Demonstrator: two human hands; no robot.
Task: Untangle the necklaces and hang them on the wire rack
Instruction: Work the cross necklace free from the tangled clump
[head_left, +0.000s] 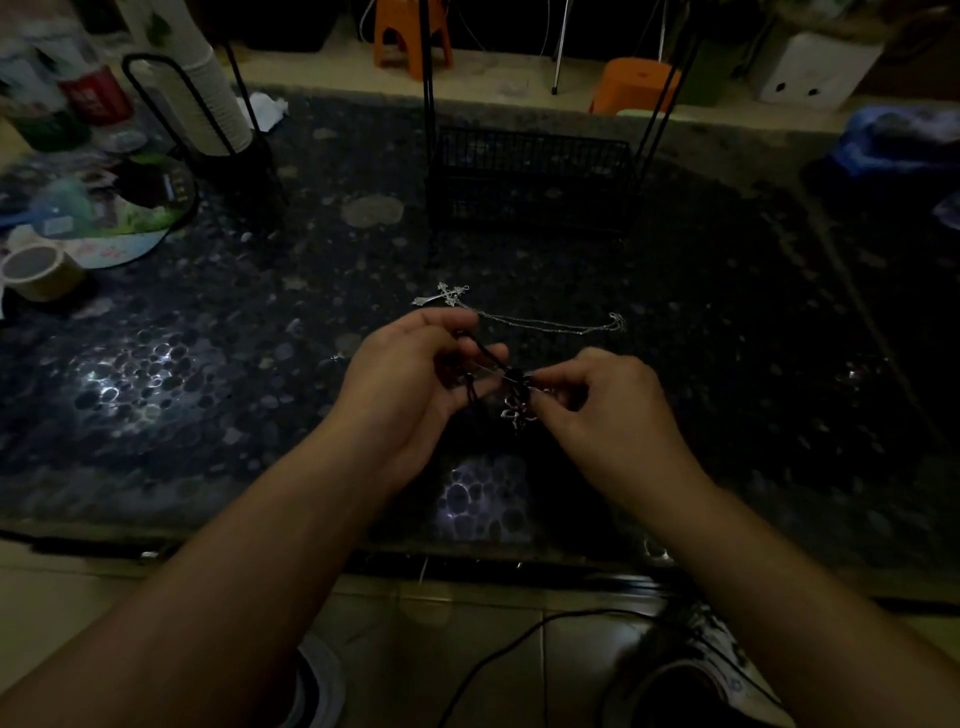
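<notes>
Both grips narrow: left hand (415, 374) pinches a black cord necklace (488, 358) between curled fingers, right hand (608, 400) pinches the same cord at its silvery openwork pendant (517, 413), held just above the counter (208, 364). Counter top dark, glossy, pebble-patterned. Just beyond the hands lies a thin silver chain (550, 323) with an ornate cross pendant (442, 296), flat on the counter. Farther back stands the black wire rack (530, 176), with a mesh basket at its base. Far left: tape roll (39, 273), stacked paper cups (208, 93); writing unreadable.
</notes>
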